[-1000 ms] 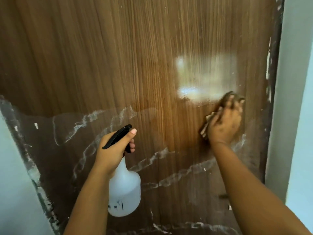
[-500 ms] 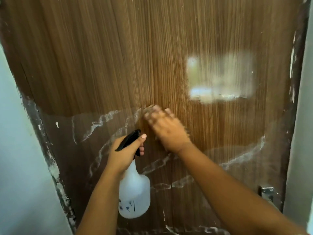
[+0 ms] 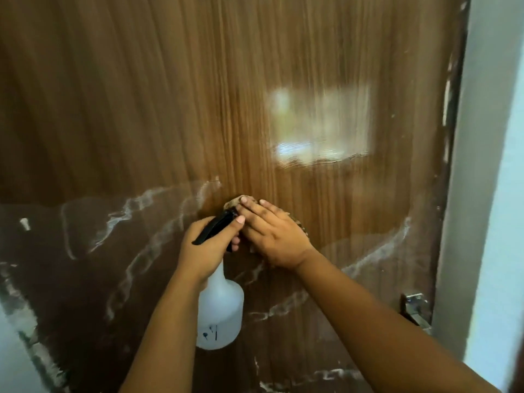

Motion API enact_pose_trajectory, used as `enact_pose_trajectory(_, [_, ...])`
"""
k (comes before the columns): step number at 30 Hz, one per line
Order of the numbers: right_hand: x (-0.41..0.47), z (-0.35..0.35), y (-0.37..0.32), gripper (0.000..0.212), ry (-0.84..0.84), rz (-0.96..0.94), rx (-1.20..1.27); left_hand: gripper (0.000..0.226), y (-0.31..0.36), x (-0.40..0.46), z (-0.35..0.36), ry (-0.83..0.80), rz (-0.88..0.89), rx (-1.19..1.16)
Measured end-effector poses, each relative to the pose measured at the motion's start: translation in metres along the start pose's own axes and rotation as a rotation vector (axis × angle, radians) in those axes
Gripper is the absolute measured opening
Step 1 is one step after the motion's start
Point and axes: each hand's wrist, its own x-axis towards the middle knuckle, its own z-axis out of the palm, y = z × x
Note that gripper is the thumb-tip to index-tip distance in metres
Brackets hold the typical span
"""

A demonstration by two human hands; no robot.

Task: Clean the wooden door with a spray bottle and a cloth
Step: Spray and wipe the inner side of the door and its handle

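Head view: your left hand (image 3: 208,246) grips the translucent white spray bottle (image 3: 219,313) by its black trigger head, while your right hand (image 3: 273,236) presses flat-fingered a brown cloth (image 3: 236,201) against the streaked wooden door (image 3: 141,109)

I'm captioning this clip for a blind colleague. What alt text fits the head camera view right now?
A person's right hand presses a cloth flat against a wooden door, while the left hand grips a white spray bottle by its black trigger head. White streaks cross the door's lower part, and a metal latch shows at its right edge.
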Motion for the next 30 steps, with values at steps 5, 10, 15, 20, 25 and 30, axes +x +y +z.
enact_pose_trajectory(5, [-0.076,-0.023,0.069,0.051,0.124,0.499,-0.029,0.019,-0.001,0.006,0.047,-0.102,0.002,-0.022])
enact_pose_trajectory(10, [-0.149,-0.045,0.130,0.046,0.356,1.070,-0.066,0.026,-0.005,0.005,0.079,-0.167,0.015,-0.011])
enact_pose_trajectory(15, [-0.149,-0.049,0.138,0.043,0.496,1.314,0.004,0.027,-0.001,0.000,0.102,-0.188,0.007,0.003])
enact_pose_trajectory(20, [-0.133,-0.042,0.123,0.042,0.746,1.800,0.009,0.027,-0.003,-0.010,0.110,-0.213,0.043,0.004])
enact_pose_trajectory(25, [-0.094,-0.017,0.055,0.047,0.376,0.985,0.052,0.024,-0.011,-0.012,0.118,-0.190,-0.021,-0.007])
enact_pose_trajectory(30, [-0.126,-0.044,0.127,0.056,-0.010,0.248,-0.123,0.027,-0.010,-0.014,0.121,-0.168,-0.007,0.047])
